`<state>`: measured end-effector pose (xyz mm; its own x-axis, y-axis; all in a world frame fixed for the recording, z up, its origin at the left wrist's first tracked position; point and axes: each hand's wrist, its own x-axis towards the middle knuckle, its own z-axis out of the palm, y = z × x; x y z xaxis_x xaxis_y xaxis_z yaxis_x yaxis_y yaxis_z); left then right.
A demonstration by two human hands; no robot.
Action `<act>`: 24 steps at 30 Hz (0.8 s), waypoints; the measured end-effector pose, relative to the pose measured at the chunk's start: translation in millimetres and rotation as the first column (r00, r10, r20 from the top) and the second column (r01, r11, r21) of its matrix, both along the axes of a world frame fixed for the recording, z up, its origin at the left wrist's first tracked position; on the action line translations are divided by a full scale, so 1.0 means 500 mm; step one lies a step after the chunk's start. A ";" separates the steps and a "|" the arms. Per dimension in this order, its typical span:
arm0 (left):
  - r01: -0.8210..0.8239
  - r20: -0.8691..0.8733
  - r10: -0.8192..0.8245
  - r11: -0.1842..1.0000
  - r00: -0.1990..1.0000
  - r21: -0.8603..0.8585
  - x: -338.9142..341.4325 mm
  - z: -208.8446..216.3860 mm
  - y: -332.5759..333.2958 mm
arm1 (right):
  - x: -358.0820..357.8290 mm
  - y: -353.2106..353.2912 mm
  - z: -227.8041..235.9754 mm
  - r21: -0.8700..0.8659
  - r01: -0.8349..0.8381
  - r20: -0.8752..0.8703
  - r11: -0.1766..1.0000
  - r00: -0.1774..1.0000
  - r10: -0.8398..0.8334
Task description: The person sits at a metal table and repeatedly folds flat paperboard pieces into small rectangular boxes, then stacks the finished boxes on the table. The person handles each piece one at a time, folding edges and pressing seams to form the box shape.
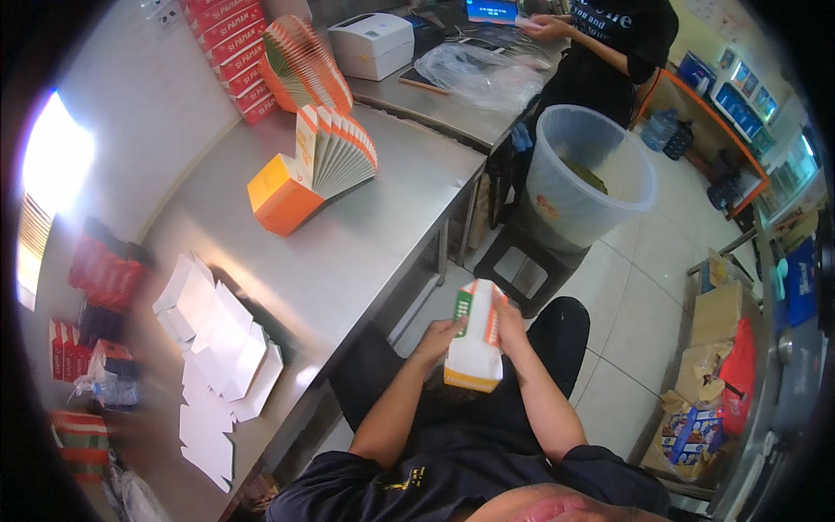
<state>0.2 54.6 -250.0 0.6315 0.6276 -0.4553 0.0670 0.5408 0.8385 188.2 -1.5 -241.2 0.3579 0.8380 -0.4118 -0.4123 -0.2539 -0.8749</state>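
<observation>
A partly folded cardboard box (474,344) is held above my lap, its white inside facing up. Its sides show green, orange and yellow print. My left hand (441,337) grips the box's left side, thumb over the edge. Along the opposite side, my right hand (510,329) closes round it, with some fingers hidden behind the wall. To my left, several flat white box blanks (222,344) lie overlapping on the steel table (365,226). Farther back on that table stands a fanned row of nested orange-and-white boxes (344,157) with a yellow-orange box (285,193) at its front.
Red boxes (230,56) are piled by the wall beside another fanned orange stack (304,65). A white printer (372,45) sits on the back table. Ahead right, a large translucent tub (587,187) rests on a black stool (531,265). A co-worker (613,52) stands behind it.
</observation>
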 end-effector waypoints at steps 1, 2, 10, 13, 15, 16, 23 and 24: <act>-0.063 0.043 0.063 0.998 0.997 -0.007 -0.004 -0.001 0.004 | 0.002 -0.001 -0.015 -0.070 -0.096 0.168 0.993 0.980 0.107; -0.121 0.053 0.121 0.993 0.991 -0.002 -0.003 -0.003 0.007 | 0.006 -0.009 -0.029 -0.084 -0.192 0.177 0.978 0.963 0.205; -0.124 -0.153 0.312 0.711 0.938 0.692 -0.031 0.005 0.050 | -0.023 -0.012 0.012 -0.361 -0.346 0.679 0.866 0.539 0.499; -0.119 -0.077 0.223 0.745 0.972 0.657 -0.005 0.019 0.022 | -0.050 -0.020 0.043 -0.172 -0.350 0.877 0.921 0.372 0.305; -0.110 0.018 0.125 0.784 0.992 0.611 0.014 -0.001 -0.002 | -0.071 -0.024 0.055 -0.085 -0.447 0.868 0.890 0.405 0.287; -0.036 -0.028 0.060 0.848 0.998 0.529 0.016 -0.006 0.004 | -0.067 -0.028 0.037 -0.051 -0.471 0.876 0.881 0.401 0.266; -0.346 0.144 0.418 0.867 0.897 -0.358 -0.018 0.012 0.040 | -0.015 -0.021 0.026 0.106 -0.533 0.467 0.839 0.772 0.431; -0.295 0.192 0.389 0.873 0.901 -0.388 -0.029 0.015 0.049 | -0.010 -0.019 0.030 0.179 -0.471 0.298 0.864 0.863 0.409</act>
<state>-14.1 79.2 -242.6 0.5288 0.6604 -0.5331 -0.3661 0.7442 0.5588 183.4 -11.1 -226.3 -0.0100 0.9916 -0.1290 -0.0748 -0.1294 -0.9888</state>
